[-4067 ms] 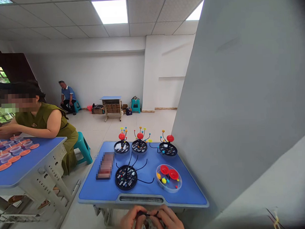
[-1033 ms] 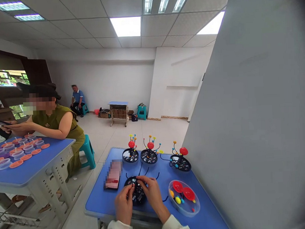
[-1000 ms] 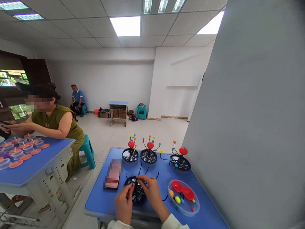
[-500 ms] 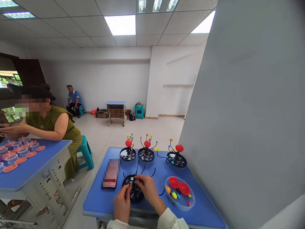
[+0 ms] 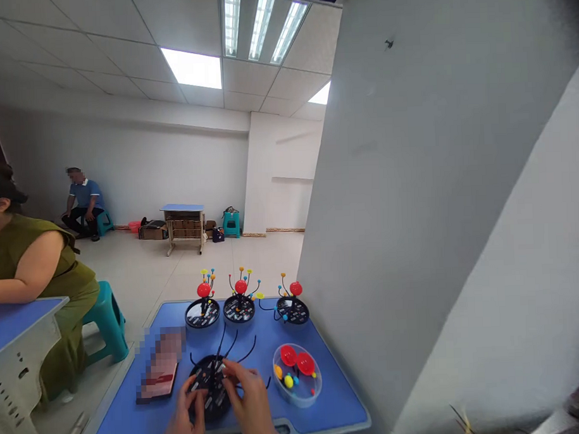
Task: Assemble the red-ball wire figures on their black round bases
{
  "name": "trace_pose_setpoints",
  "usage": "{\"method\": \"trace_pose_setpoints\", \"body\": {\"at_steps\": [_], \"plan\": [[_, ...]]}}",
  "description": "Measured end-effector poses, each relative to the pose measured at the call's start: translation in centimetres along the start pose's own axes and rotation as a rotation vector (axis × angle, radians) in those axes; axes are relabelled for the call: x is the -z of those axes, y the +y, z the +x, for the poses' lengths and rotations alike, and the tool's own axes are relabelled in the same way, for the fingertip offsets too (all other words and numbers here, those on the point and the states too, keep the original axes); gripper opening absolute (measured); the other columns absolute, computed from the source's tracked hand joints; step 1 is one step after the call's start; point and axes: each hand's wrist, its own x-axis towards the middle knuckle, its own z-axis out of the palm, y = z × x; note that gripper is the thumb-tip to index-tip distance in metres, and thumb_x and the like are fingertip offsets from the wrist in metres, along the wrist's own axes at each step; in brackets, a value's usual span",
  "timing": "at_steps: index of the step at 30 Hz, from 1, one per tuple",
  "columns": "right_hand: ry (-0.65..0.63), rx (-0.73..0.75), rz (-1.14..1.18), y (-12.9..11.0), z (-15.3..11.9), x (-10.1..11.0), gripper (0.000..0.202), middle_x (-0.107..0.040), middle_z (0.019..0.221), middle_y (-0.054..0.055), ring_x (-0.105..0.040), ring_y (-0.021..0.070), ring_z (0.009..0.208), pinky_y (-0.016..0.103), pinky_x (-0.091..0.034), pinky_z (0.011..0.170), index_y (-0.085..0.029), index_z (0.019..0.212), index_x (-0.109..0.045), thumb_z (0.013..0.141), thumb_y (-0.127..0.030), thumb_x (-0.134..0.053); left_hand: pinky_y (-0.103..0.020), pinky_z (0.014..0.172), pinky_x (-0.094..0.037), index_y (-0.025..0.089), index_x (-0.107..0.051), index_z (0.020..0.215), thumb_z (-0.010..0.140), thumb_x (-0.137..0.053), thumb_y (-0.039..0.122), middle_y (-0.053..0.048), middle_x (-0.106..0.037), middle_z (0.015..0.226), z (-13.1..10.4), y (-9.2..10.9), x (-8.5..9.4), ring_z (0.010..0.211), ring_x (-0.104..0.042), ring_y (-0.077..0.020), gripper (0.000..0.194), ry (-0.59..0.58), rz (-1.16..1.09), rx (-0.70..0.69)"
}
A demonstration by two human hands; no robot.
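Note:
A black round base printed with small light pictures lies at the near side of the blue table, with thin curved black rods rising from it. My left hand is closed at the base's left side, thumb and fingertips on it. From the right, my right hand reaches over the base with fingers bent together by the rods' root; whatever they pinch is hidden. Right of it stands a clear plastic tub holding red half-shells, a yellow ball and smaller coloured beads.
Along the table's far edge stand three similar models with red balls and coloured beads on rods. A phone, partly blurred, lies at left. A grey wall borders the right side. Someone in green sits at another table; another person sits farther back.
The view has swung right, so everything sits farther left in it. My hands, close together over the base before, are now farther apart, the left at its side.

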Motion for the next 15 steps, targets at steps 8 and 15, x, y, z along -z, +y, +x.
{"method": "trace_pose_setpoints", "body": {"at_steps": [8,15], "plan": [[0.131,-0.041,-0.223,4.9,-1.5,11.1,0.024,-0.081,0.09,0.006,-0.074,0.0245,0.081,0.039,-0.052,0.081,-0.027,0.098,-0.073,0.096,-0.027,-0.049,-0.035,0.063,-0.061,0.027,-0.071,0.093,0.08,-0.057,0.049,-0.004,-0.082,0.083,0.7,-2.5,0.0,0.075,-0.076,-0.0276,0.029,0.09,0.423,-0.319],[-0.143,0.009,-0.249,5.9,0.2,14.1,0.018,-0.081,0.082,0.0,-0.074,0.0217,0.083,0.031,-0.054,0.078,-0.03,0.07,-0.077,0.074,-0.014,-0.068,-0.036,0.077,-0.064,0.025,-0.075,0.091,0.085,-0.054,0.044,-0.004,-0.083,0.094,1.8,-4.3,-0.5,0.09,-0.076,-0.0272,0.028,0.049,0.505,-0.488]]}}
